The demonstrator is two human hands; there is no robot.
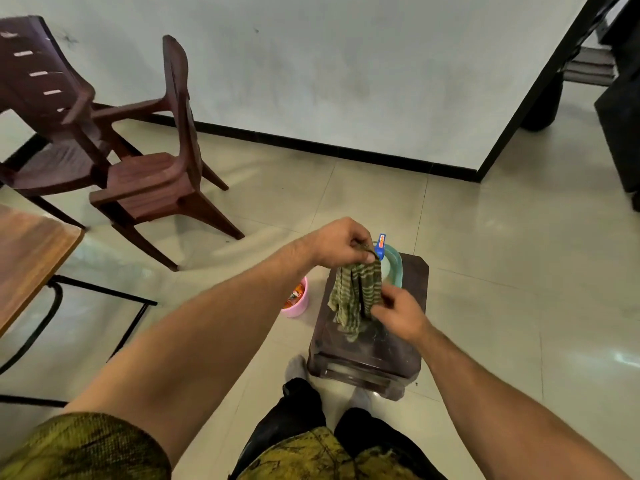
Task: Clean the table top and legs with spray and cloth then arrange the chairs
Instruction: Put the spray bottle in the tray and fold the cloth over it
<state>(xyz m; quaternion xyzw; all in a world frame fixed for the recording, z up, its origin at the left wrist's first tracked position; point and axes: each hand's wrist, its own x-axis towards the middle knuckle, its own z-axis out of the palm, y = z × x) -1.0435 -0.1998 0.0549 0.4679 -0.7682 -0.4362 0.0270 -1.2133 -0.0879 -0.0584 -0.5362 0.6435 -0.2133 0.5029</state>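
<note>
Holding one green striped cloth (356,296) between them, two bare hands are above one dark stool (367,358) at six o'clock. The left hand (341,244) has its grip pinched on the cloth's top edge. The right hand (401,315) has its grip closed on the lower edge. At the stool's twelve o'clock end are one teal basin (394,268) and one blue spray head (381,245); its orange label is not readable. One pink tub (298,301) stands at the stool's nine o'clock, its printing illegible. Two brown chairs stand at ten o'clock, the near chair (156,181) and the far chair (45,109). One desk (31,251) is at nine o'clock.
</note>
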